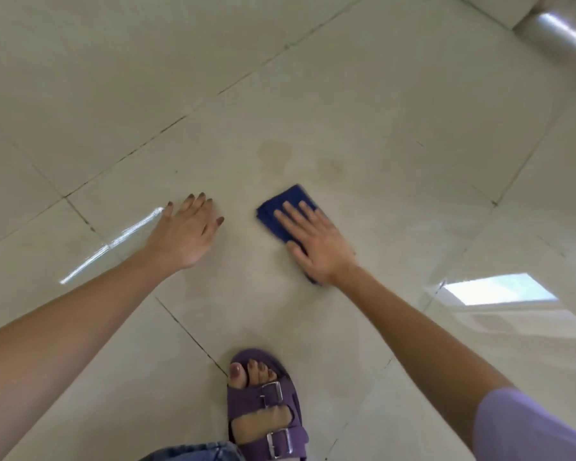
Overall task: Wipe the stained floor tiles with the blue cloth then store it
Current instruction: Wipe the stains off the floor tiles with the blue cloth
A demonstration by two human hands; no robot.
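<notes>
Shiny pale floor tiles (396, 104) all around, dark grout lines between. Faint brown stains (275, 156) sit just past blue cloth (288, 207). Right hand (316, 242) lies flat and open on top of folded cloth, pressing it down. Left hand (187, 234) open, flat on bare tile, holds nothing. Purple sandal (266, 407) below. Cloth looks soft, light, floppy (may slide on glossy tile). Best hold: palm on middle, or pinch one edge to lift.

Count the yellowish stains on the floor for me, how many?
2. The larger yellowish stain lies just beyond the folded blue cloth; the fainter stain sits to its right. Others may hide under the cloth or glare.
</notes>
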